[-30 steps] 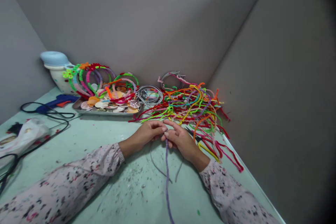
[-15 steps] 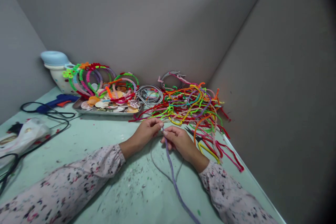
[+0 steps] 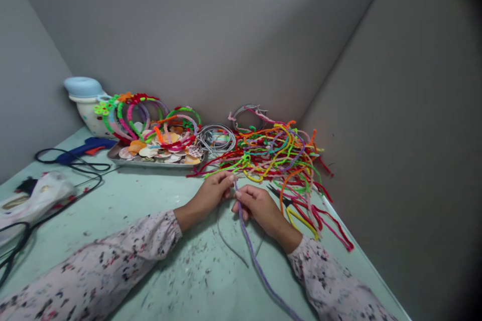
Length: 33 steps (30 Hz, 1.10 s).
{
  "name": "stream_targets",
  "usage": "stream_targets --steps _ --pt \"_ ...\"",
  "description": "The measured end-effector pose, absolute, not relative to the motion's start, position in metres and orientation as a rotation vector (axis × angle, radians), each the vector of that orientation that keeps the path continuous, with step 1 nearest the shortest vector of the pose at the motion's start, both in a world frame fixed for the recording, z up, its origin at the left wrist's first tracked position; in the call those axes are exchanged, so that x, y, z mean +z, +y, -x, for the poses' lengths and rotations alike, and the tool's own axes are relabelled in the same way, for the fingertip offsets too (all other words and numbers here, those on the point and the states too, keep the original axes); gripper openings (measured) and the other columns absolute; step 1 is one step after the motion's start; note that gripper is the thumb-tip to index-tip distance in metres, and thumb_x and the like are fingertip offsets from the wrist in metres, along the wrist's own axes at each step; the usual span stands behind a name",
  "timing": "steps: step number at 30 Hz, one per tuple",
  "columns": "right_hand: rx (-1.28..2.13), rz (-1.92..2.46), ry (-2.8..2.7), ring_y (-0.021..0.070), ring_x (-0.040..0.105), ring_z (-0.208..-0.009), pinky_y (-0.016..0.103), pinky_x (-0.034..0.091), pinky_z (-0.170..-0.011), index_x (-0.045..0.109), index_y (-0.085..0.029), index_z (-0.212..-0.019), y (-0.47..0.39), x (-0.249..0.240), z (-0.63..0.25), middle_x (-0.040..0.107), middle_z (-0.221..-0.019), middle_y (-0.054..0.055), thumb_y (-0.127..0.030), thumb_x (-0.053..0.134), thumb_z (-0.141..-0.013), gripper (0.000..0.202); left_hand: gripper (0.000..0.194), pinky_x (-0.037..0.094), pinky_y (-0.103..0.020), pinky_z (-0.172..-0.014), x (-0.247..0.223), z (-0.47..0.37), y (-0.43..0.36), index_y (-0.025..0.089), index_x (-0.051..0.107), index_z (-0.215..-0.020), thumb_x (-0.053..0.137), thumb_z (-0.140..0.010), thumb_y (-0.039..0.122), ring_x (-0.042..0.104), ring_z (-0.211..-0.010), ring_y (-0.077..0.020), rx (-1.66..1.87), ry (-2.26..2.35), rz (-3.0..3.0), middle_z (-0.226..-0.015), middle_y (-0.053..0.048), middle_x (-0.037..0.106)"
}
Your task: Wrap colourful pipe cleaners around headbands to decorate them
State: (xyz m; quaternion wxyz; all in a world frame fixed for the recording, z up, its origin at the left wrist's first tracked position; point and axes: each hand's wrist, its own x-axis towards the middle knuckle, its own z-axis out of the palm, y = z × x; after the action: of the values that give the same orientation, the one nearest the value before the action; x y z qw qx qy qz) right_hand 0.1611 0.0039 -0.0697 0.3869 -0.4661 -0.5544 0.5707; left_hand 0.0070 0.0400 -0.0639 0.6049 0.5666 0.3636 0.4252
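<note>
My left hand (image 3: pixel 215 191) pinches the upper end of a purple fuzzy stem (image 3: pixel 250 248) near the middle of the table. Close on its right, my right hand (image 3: pixel 257 205) grips the same stem between thumb and fingers, slightly lower. From there the stem runs down toward the table's front edge. A thin grey wire (image 3: pixel 228 245) hangs in a curve below my hands; its top is hidden by my fingers. Right of my right hand lie pliers (image 3: pixel 299 215) with yellow and red handles, partly under coloured stems.
A metal tray (image 3: pixel 158 164) holds shells and coloured hoops (image 3: pixel 137 115). Behind my hands are coiled grey wire (image 3: pixel 217 138) and a pile of coloured stems (image 3: pixel 278 150). At left are a blue glue gun (image 3: pixel 85 148), black cable (image 3: pixel 71 201), plastic bag (image 3: pixel 47 193) and lidded container (image 3: pixel 88 105).
The two hands are slightly further apart, with a bit of purple stem now showing between them. The grey wire's lower ends have shifted apart. The whole view has moved a little.
</note>
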Motion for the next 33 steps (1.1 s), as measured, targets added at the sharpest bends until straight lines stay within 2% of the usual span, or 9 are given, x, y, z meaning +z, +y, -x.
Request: stream_targets --steps 4,13,23,33 --pt "1.449 1.176 -1.399 0.0056 0.045 -0.042 0.018 0.034 -0.042 0.059 -0.016 -0.082 0.0038 -0.0698 -0.1611 0.067 -0.068 0.001 -0.038 0.052 -0.085 0.023 0.025 0.029 -0.020 -0.046 -0.0632 -0.0074 0.0399 0.014 0.059 -0.084 0.058 -0.082 0.039 0.040 -0.049 -0.0073 0.953 0.788 -1.197 -0.059 0.003 0.047" --pt "1.450 1.182 -1.445 0.0062 0.046 -0.043 0.019 0.035 -0.043 0.060 -0.016 -0.083 0.0031 -0.0699 -0.1612 0.068 -0.069 0.002 -0.038 0.051 -0.086 0.024 0.026 0.024 -0.021 -0.044 -0.0637 -0.0059 0.0408 0.014 0.058 -0.070 0.063 -0.079 0.038 0.036 -0.045 -0.0070 0.938 0.829 -1.284 -0.051 0.004 0.044" --pt "1.472 1.166 -1.393 0.0059 0.046 -0.041 0.019 0.035 -0.043 0.057 -0.017 -0.081 0.0021 -0.0688 -0.1612 0.068 -0.068 0.001 -0.040 0.053 -0.083 0.024 0.025 0.026 -0.020 -0.044 -0.0686 -0.0045 0.0440 0.013 0.061 -0.083 0.060 -0.082 0.037 0.037 -0.048 -0.0065 0.926 0.726 -1.169 -0.060 0.002 0.046" --pt "1.468 1.131 -1.475 0.0058 0.047 -0.043 0.019 0.037 -0.045 0.058 -0.017 -0.087 0.0017 -0.0730 -0.1613 0.068 -0.070 0.001 -0.037 0.053 -0.085 0.021 0.024 0.025 -0.020 -0.045 -0.0701 -0.0037 0.0448 0.014 0.055 -0.072 0.060 -0.082 0.035 0.036 -0.046 -0.0063 0.951 0.778 -1.202 -0.054 0.004 0.044"
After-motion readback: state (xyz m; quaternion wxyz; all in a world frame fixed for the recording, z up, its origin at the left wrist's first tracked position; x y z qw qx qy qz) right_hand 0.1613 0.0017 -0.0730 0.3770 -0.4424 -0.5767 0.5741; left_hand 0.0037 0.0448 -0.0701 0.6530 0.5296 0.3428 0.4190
